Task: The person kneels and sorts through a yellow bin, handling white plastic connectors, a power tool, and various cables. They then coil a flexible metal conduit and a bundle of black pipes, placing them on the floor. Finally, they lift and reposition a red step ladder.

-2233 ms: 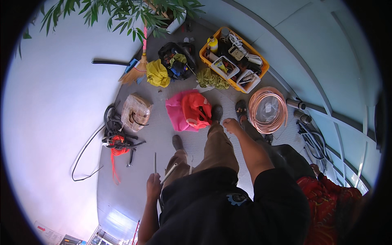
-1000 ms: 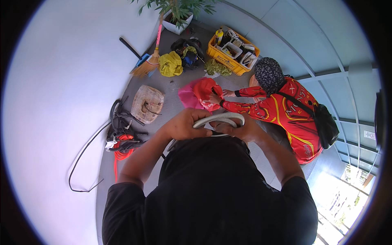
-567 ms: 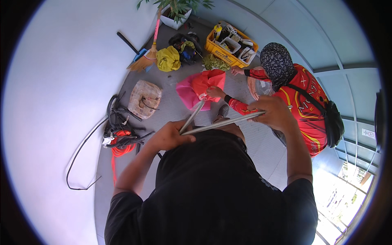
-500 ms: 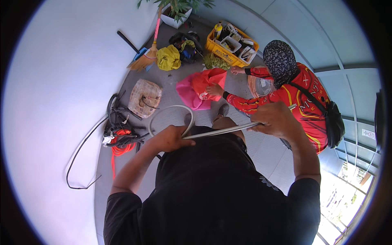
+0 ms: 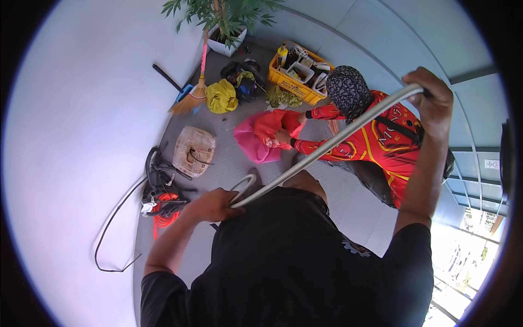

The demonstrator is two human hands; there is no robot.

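Note:
A long grey flexible conduit (image 5: 327, 146) runs slantwise across the front of my body, rising toward the right. My left hand (image 5: 214, 205) is closed around its lower part, and a small bent loop of it sticks out beyond those fingers. My right hand (image 5: 434, 103), raised high at the right, grips the upper end with curled fingers. Between the two hands the conduit is nearly straight. Past it, a co-worker (image 5: 381, 141) in a red patterned shirt and dark head covering bends down, both hands on a red and pink bag (image 5: 256, 139).
A yellow crate (image 5: 297, 84) of tools stands by the far wall. Near the left wall are a broom (image 5: 193, 98), a yellow bag (image 5: 221, 97), a taped bundle (image 5: 194, 151), and black tubing with an orange cord (image 5: 165, 215). A potted plant (image 5: 227, 43) stands at the back.
My right hand has risen up and to the right, and a longer straight stretch of conduit spans my hands. The loop by my left hand has shrunk. The co-worker leans lower over the bag.

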